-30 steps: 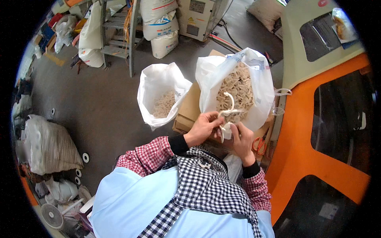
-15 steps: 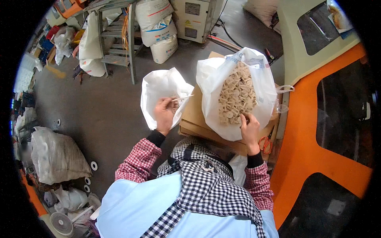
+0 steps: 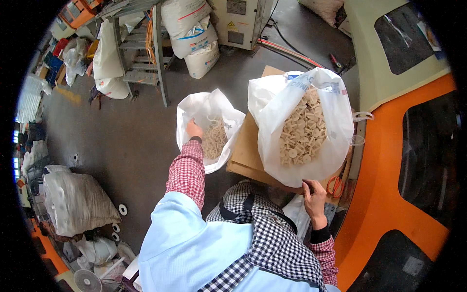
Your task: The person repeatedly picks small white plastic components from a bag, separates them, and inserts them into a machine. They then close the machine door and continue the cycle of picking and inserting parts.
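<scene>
Head view shows your left hand (image 3: 195, 129) inside the smaller bag (image 3: 233, 124), seemingly depositing, your right hand (image 3: 315, 197) at the larger bag's (image 3: 292, 176) near edge, neither grip discernible; next requires clear withdrawal.

Lg white plastic bag (image 3: 270, 138), open-topped, sits on cardboard (image 3: 243, 152) w/ a jumbled heap of beige disc-ended pcs (image 3: 302, 130), & a smaller white bag (image 3: 234, 118), also open, is just L w/ thin stringy beige bits (image 3: 214, 138) inside.
</scene>
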A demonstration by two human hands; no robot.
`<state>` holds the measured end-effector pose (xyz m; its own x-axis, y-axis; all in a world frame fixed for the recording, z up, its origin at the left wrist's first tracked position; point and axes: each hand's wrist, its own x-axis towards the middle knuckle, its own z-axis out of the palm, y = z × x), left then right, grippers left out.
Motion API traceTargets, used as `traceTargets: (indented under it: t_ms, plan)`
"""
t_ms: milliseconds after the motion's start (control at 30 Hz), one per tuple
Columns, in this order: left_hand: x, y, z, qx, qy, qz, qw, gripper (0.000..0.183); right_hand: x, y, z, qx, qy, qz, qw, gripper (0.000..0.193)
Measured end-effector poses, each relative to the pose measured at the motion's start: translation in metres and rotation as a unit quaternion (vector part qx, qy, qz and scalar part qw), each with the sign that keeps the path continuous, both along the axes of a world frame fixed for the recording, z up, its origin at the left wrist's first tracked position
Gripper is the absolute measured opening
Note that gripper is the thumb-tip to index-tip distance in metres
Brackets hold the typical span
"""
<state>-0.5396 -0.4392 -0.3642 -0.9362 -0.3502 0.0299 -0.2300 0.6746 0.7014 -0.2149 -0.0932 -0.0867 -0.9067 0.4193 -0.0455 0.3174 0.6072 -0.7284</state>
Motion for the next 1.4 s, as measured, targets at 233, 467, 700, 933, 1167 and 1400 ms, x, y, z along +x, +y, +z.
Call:
traceTargets:
  t_ms: [233, 467, 700, 933, 1167, 1400]
  plan:
    - [0.052, -0.013, 0.024, 0.063, -0.081, -0.005, 0.995, 0.042, -0.001, -0.003, -0.01, -0.036, -0.001, 0.023, 0.999, 0.013]
    - [0.091, 0.011, 0.155, 0.172, 0.063, -0.057, 0.981, 0.028, -0.005, -0.011, -0.004, -0.026, 0.039, 0.04, 0.998, 0.013]
    - [0.23, 0.193, 0.322, 0.322, 0.058, -0.651, 0.685, 0.038, 0.031, -0.024, 0.007, -0.015, 0.137, -0.073, 0.988, 0.018]
    - [0.393, 0.312, 0.405, 0.163, 0.065, -0.974, 0.141, 0.062, 0.167, -0.023, -0.063, -0.003, -0.008, -0.163, 0.987, 0.022]
    - [0.593, 0.301, 0.456, 0.31, 0.028, -0.939, -0.144, 0.072, 0.271, -0.065, -0.055, -0.029, 0.003, -0.417, 0.908, 0.028]
    - [0.714, 0.262, 0.455, 0.278, -0.16, -0.928, -0.19, 0.06, 0.297, -0.087, -0.052, -0.021, 0.071, -0.533, 0.843, 0.035]
